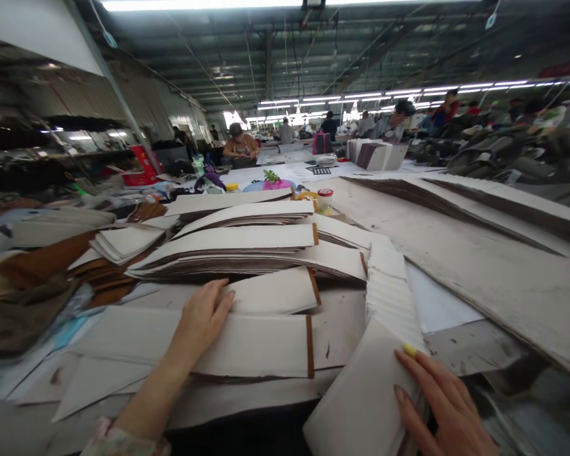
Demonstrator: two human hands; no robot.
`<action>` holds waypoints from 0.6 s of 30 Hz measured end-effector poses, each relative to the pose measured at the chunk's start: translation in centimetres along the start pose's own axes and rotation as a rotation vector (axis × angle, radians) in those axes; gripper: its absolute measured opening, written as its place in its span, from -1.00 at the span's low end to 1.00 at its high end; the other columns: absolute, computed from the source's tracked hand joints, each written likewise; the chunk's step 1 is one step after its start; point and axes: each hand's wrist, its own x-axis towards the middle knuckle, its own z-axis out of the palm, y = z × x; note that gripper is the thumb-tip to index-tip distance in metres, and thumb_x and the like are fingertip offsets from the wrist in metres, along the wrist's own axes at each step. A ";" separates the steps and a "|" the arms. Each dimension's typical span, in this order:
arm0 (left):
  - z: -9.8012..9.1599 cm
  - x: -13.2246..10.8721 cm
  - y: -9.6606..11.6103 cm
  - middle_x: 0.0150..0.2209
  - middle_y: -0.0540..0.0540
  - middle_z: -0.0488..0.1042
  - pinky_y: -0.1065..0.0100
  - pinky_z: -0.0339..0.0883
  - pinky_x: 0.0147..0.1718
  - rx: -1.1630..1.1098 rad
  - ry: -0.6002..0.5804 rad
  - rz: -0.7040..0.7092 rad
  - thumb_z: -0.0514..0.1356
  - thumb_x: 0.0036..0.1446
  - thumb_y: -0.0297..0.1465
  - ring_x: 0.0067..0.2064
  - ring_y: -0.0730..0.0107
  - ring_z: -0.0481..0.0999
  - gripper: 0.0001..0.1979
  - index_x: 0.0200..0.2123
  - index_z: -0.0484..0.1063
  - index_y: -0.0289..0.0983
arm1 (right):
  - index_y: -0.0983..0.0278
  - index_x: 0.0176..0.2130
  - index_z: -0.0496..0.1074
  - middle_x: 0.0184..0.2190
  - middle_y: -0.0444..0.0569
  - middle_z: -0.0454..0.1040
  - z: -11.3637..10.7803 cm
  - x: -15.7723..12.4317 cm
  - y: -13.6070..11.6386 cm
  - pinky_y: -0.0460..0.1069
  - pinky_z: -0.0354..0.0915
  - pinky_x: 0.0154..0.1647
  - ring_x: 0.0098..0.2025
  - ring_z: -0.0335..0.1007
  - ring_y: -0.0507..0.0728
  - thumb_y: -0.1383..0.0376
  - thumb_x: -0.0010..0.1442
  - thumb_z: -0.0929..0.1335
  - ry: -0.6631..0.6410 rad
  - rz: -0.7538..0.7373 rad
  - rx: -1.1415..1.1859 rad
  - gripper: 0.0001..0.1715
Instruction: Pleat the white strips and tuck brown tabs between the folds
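Observation:
My left hand (203,320) lies at the left end of a short off-white fabric strip (275,291) with a brown right edge. Its visible fingers are apart and touch the strip. Just nearer lies a wider off-white panel (261,345), also brown-edged, with my forearm across it. At lower right, my right hand (444,405) rests on a pile of off-white strips (361,392), thumb and fingers spread on the top piece. One fingertip wears a yellow cover (409,350). The pile continues away from me as a fanned row of overlapping strips (389,278).
Layered off-white stacks (237,237) with dark undersides stand beyond my left hand. Brown and cream pieces (123,244) lie left. Long panels (479,272) cover the right side. A red-lidded jar (325,199) and a plant (270,177) stand farther back. People work beyond.

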 end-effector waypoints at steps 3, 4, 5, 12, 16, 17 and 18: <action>1.3 -0.5 -1.8 -0.16 -0.16 0.42 0.26 0.23 -0.08 -0.102 -0.249 0.081 -0.08 0.20 -0.24 -0.11 0.25 0.38 -0.65 -0.11 0.35 -0.30 | 0.27 0.05 0.19 -0.01 0.09 0.30 0.3 -0.3 0.4 0.13 0.25 -0.07 0.00 0.24 0.24 0.14 0.12 0.22 -0.013 -0.001 0.002 -0.47; 1.7 -0.6 -2.0 -0.16 -0.14 0.42 0.29 0.23 -0.08 -0.122 -0.299 0.136 -0.06 0.19 -0.24 -0.10 0.27 0.37 -0.66 -0.12 0.37 -0.28 | 0.28 0.05 0.19 -0.01 0.10 0.29 0.3 -0.3 0.4 0.13 0.25 -0.06 0.01 0.24 0.25 0.14 0.12 0.22 -0.021 -0.001 0.002 -0.47; 2.1 -0.7 -2.1 -0.14 -0.13 0.40 0.30 0.22 -0.07 -0.126 -0.325 0.188 -0.04 0.18 -0.24 -0.09 0.28 0.35 -0.66 -0.11 0.38 -0.26 | 0.28 0.05 0.19 0.00 0.10 0.29 0.2 -0.3 0.4 0.12 0.25 -0.06 0.01 0.24 0.25 0.15 0.12 0.22 -0.028 -0.001 0.001 -0.47; 3.5 1.2 -4.8 -0.12 -0.16 0.38 0.19 0.21 -0.07 0.073 -0.178 0.160 -0.01 0.15 -0.23 -0.10 0.19 0.34 -0.67 -0.15 0.41 -0.25 | 0.24 0.05 0.20 -0.03 0.06 0.32 -0.3 0.0 -0.4 0.09 0.28 -0.10 -0.01 0.26 0.21 0.15 0.12 0.20 -0.011 0.039 -0.012 -0.50; 1.3 0.7 -2.4 -0.05 -0.20 0.35 0.18 0.16 -0.01 0.008 -0.224 0.238 -0.03 0.17 -0.23 -0.02 0.18 0.30 -0.64 -0.05 0.34 -0.27 | 0.26 0.04 0.19 -0.03 0.07 0.31 -0.4 0.0 -0.5 0.08 0.29 -0.10 0.00 0.24 0.20 0.19 0.13 0.21 0.000 0.018 -0.022 -0.52; 0.4 -0.1 -1.0 0.03 -0.19 0.30 0.18 0.13 0.03 -0.039 -0.303 0.294 -0.01 0.16 -0.22 0.04 0.19 0.26 -0.61 0.02 0.28 -0.23 | 0.26 0.04 0.19 -0.03 0.08 0.31 -0.4 0.0 -0.6 0.08 0.30 -0.11 0.00 0.24 0.20 0.19 0.13 0.21 0.000 0.015 -0.027 -0.52; -0.4 -1.0 0.4 0.10 -0.16 0.23 0.17 0.10 0.06 -0.084 -0.407 0.374 0.03 0.13 -0.19 0.09 0.18 0.22 -0.55 0.08 0.21 -0.16 | 0.27 0.04 0.18 -0.03 0.09 0.30 -0.4 0.0 -0.6 0.08 0.30 -0.10 0.00 0.24 0.21 0.20 0.13 0.22 -0.002 0.014 -0.030 -0.52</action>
